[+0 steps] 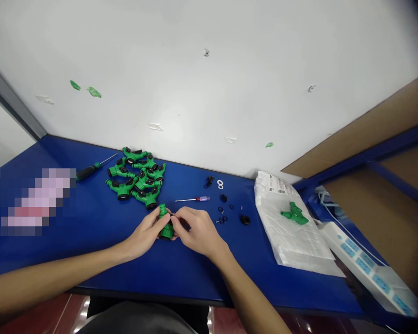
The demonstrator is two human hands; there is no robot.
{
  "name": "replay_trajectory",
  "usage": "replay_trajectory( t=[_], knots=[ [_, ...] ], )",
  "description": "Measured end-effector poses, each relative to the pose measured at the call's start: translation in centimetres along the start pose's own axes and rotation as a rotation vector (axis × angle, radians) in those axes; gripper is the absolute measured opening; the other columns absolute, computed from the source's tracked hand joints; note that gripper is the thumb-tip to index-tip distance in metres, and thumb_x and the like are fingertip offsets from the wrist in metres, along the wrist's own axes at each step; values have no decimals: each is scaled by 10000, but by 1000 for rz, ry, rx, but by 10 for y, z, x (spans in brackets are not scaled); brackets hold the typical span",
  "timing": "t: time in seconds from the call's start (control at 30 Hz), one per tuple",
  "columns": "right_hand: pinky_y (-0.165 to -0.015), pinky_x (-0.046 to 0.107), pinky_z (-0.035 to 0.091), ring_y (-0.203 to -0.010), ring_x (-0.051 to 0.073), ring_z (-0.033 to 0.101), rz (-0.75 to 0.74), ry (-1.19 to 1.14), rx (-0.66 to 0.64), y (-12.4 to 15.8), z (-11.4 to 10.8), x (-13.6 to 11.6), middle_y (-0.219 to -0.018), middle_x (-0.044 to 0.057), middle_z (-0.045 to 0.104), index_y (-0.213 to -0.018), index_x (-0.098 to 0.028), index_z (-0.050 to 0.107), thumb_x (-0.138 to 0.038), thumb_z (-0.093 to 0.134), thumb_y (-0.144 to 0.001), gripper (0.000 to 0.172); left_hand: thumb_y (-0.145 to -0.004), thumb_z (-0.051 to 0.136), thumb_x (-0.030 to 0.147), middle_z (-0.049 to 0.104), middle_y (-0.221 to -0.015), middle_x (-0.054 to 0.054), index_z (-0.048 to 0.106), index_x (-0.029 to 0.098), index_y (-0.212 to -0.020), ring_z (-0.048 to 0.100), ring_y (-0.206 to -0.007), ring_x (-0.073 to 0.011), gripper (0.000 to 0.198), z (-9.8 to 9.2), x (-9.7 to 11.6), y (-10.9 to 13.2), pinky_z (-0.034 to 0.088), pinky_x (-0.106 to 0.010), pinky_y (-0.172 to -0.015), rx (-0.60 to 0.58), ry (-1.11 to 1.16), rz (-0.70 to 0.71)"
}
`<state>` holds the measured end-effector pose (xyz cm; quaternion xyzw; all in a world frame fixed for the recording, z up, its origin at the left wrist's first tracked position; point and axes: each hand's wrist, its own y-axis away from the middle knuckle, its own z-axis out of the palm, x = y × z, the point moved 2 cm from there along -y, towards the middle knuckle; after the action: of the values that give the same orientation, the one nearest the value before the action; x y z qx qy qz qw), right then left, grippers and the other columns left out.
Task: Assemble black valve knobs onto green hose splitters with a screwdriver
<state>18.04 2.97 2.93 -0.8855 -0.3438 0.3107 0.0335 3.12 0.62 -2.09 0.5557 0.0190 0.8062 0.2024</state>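
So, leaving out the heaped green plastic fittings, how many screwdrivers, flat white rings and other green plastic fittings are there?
Screwdrivers: 2, a black-and-green-handled screwdriver and a red-and-purple-handled screwdriver
Flat white rings: 2
Other green plastic fittings: 2, the held fitting in the left hand and the lone fitting on the white plastic bag
Total: 6

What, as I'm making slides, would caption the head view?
Left hand grips a green fitting, right hand at its side, over a blue table.
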Motion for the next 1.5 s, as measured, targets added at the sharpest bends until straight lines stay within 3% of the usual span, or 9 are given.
replay_trajectory(
  t=[0.1, 0.17, 0.23, 0.3, 0.4, 0.6, 0.83, 1.4, 1.5],
  knots=[
    [-652, 254, 441, -682, 146, 602, 35, 51, -25, -2, -15, 15, -783, 33, 659, -855, -187, 637, -282, 489, -969, 210, -857, 609, 510, 665, -960, -29, 551, 188, -989, 689, -775, -187, 352, -1, -2, -1, 568, -358, -774, -12, 18, -21],
    [-786, 309, 476, -869, 193, 623, 103, 112, 15, -3, -27, 38, -949, 73, 665, -1019, -191, 641, -250, 533, -946, 143, -857, 611, 512, 657, -1115, -68, 539, 191, -1002, 714, -785, -204, 359, -2, -4, -1, 572, -377, -776, -9, 36, -38],
    [-887, 395, 475, -1016, 255, 594, 176, 206, 35, -3, -35, 66, -1063, 111, 634, -1068, -184, 643, -192, 634, -857, 211, -864, 605, 508, 631, -1213, -92, 528, 196, -1000, 727, -804, -223, 349, -3, -4, -2, 573, -383, -768, -7, 55, -49],
    [-898, 424, 482, -1006, 266, 603, 227, 183, 8, -1, -39, 91, -1028, 113, 642, -952, -168, 671, -144, 658, -812, 142, -868, 599, 508, 626, -1238, -102, 524, 198, -991, 732, -811, -233, 341, -3, -4, -2, 573, -385, -756, -1, 71, -57],
    [-769, 354, 534, -828, 206, 655, 234, 101, 13, 4, -43, 108, -884, 68, 683, -936, -166, 663, -213, 611, -872, 94, -871, 594, 509, 633, -1235, -105, 522, 196, -982, 733, -807, -235, 339, -4, 0, -3, 574, -389, -750, 13, 76, -51],
    [-545, 274, 521, -591, 154, 631, 247, -357, 320, 25, -68, 83, -715, 31, 688, -958, -172, 716, -342, 670, -847, 207, -874, 608, 475, 631, -1239, -104, 521, 192, -992, 728, -830, -236, 318, -10, 7, -7, 576, -424, -796, 80, 102, 3],
    [-583, 297, 499, -644, 166, 624, 104, -277, 233, 30, -67, 45, -750, 42, 698, -983, -214, 747, -281, 662, -868, 157, -913, 561, 446, 568, -1360, -124, 537, 196, -1041, 718, -858, -236, 282, -9, 8, -7, 562, -461, -820, 86, 18, 52],
    [-612, 303, 497, -718, 174, 634, 45, -275, 230, 28, -69, 39, -857, 52, 703, -1009, -236, 725, -224, 640, -887, 150, -936, 521, 429, 559, -1336, -142, 505, 180, -1047, 705, -849, -218, 273, -8, 6, -5, 594, -438, -775, 67, -86, 113],
    [-585, 289, 471, -637, 159, 602, 64, -193, 224, 28, -69, 36, -750, 33, 683, -923, -212, 722, -266, 637, -890, 106, -932, 518, 442, 555, -1344, -142, 500, 183, -1052, 704, -863, -217, 286, -7, 6, -4, 592, -424, -789, 81, -159, 135]
  ],
)
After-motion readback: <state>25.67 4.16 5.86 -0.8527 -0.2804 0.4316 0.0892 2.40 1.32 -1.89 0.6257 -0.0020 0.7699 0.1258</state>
